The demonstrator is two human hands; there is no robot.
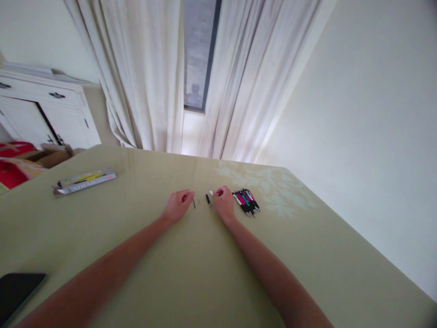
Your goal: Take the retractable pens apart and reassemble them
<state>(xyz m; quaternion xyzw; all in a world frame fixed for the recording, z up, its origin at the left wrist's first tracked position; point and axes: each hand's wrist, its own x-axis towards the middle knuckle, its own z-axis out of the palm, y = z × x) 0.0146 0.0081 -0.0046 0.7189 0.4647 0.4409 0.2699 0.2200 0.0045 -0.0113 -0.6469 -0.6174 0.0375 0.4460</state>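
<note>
My left hand (176,206) is closed, its thumb and fingertips at the top of a thin dark pen refill (194,204). To the right of it, a tiny pale piece (200,201), too small to name, lies on the table. A black pen barrel section (208,200) lies between my two hands. My right hand (224,205) is pinched, and a white pen barrel piece (211,193) sticks out at its fingertips. Just right of that hand, several click pens (246,202) with black grips and white, pink and green bodies lie side by side.
The green table (191,273) carries an open pen box (85,181) at the left and a dark phone or tablet (20,291) at the near left corner. Behind are curtains (146,77), a white cabinet (51,109) and a cardboard box (51,157). A wall (368,127) borders the right.
</note>
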